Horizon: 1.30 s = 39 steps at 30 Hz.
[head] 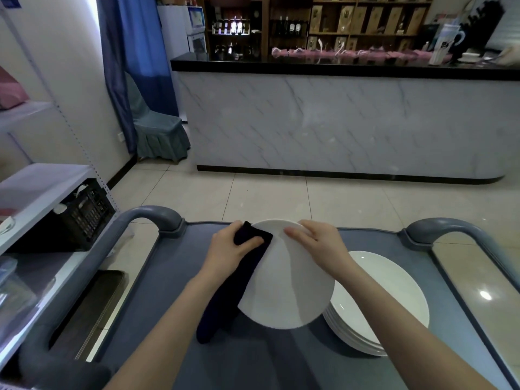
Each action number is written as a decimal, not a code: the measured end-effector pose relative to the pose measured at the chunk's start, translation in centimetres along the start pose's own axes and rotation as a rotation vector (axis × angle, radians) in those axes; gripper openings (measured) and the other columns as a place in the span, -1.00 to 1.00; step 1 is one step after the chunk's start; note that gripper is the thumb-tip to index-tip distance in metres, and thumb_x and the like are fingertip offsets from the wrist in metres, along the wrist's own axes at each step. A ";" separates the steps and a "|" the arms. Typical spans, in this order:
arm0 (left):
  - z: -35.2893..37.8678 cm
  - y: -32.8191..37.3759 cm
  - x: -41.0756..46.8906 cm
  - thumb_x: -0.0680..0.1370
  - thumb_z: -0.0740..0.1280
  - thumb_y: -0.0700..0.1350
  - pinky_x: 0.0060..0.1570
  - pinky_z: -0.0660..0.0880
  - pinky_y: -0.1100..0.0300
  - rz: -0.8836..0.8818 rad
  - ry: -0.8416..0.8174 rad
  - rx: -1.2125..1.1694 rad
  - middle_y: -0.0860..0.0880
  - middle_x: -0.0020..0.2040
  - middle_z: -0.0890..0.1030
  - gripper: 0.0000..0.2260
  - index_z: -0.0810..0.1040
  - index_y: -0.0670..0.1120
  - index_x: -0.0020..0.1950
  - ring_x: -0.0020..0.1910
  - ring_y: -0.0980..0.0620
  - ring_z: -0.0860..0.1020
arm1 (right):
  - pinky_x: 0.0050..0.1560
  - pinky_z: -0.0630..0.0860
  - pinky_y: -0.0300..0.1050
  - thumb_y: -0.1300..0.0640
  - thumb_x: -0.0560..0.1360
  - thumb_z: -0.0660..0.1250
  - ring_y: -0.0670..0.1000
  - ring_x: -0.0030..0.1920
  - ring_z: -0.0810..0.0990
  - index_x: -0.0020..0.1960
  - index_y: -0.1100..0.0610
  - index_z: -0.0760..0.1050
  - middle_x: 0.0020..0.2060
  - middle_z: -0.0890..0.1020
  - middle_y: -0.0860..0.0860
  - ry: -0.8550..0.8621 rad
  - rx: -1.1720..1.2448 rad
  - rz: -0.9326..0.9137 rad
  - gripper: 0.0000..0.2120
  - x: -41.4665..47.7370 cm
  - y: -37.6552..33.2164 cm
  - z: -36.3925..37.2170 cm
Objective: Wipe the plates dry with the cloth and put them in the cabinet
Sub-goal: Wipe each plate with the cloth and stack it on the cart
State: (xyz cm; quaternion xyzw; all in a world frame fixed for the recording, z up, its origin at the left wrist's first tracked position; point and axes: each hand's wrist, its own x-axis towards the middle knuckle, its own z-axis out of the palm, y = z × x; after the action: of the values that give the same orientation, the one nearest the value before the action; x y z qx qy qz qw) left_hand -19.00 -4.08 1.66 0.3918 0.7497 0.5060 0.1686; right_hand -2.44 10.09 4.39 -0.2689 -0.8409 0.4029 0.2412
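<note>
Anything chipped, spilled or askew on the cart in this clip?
Nothing stands out. The held plate looks whole, the dark cloth hangs from the left hand, the right hand grips the rim, and the plate stack sits evenly on the cart.

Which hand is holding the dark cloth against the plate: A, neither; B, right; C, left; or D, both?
C: the left hand grips the cloth against the plate, while the right hand holds only the plate's rim.

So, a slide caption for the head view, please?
Left hand holds dark cloth on white plate; right hand grips the rim.
</note>
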 end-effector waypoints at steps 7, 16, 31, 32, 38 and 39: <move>0.9 -1.0 -1.9 0.53 0.40 0.12 -0.25 0.43 0.46 -0.118 0.269 -0.181 0.27 -0.15 0.63 -0.87 0.54 0.11 -0.03 -0.15 0.32 0.57 | -0.34 0.30 -0.16 -0.05 0.58 0.35 -0.06 -0.40 0.35 -0.30 0.27 0.40 -0.44 0.41 -0.04 0.396 0.360 0.265 -0.55 -1.4 1.1 1.8; 0.6 -0.9 -1.5 0.47 0.48 0.02 -0.25 0.50 0.41 -0.090 0.221 -0.224 0.19 -0.15 0.66 -0.85 0.55 0.07 -0.04 -0.16 0.26 0.61 | -0.40 0.40 -0.39 -0.08 0.59 0.32 -0.20 -0.41 0.49 -0.21 0.11 0.57 -0.40 0.58 -0.16 0.315 0.301 0.240 -0.69 -2.3 1.9 1.4; 2.3 -2.0 -2.9 0.50 0.47 -0.04 -0.10 0.57 0.14 -0.276 0.328 -0.357 0.03 -0.07 0.67 -0.85 0.56 -0.02 -0.01 -0.05 0.03 0.64 | -0.24 0.49 -0.12 -0.11 0.60 0.28 -0.01 -0.26 0.55 -0.28 -0.01 0.55 -0.37 0.60 -0.12 0.479 0.485 0.396 -0.68 -2.8 0.8 3.2; 2.0 -1.9 -2.7 0.50 0.47 -0.04 -0.14 0.55 0.20 -0.271 0.330 -0.359 0.03 -0.07 0.67 -0.86 0.57 -0.01 0.00 -0.05 0.05 0.64 | -0.24 0.48 -0.14 -0.10 0.60 0.28 -0.01 -0.24 0.57 -0.23 0.00 0.57 -0.35 0.62 -0.13 0.422 0.436 0.372 -0.70 -2.7 0.7 2.8; -1.2 -0.9 -1.3 0.48 0.49 -0.06 -0.20 0.50 0.35 -0.049 0.144 -0.169 0.13 -0.17 0.68 -0.89 0.61 0.01 -0.05 -0.18 0.20 0.63 | -0.11 0.59 -0.18 -0.10 0.50 0.44 -0.12 -0.12 0.67 0.11 -0.22 0.54 -0.11 0.70 -0.14 -0.034 0.185 0.133 -0.79 -0.2 0.3 -1.7; -1.3 -0.5 -1.0 0.46 0.50 -0.05 -0.27 0.46 0.39 -0.009 0.074 -0.104 0.13 -0.22 0.66 -0.88 0.59 0.00 -0.10 -0.24 0.22 0.60 | -0.11 0.56 -0.21 -0.10 0.51 0.43 -0.15 -0.13 0.65 0.08 -0.22 0.54 -0.12 0.69 -0.15 -0.109 0.096 0.098 -0.83 0.2 0.1 -1.7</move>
State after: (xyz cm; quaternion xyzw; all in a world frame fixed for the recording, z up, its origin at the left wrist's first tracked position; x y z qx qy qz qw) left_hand -19.39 -5.74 1.64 0.3601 0.7297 0.5579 0.1631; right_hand -1.52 11.21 5.26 -0.2753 -0.8184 0.4682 0.1879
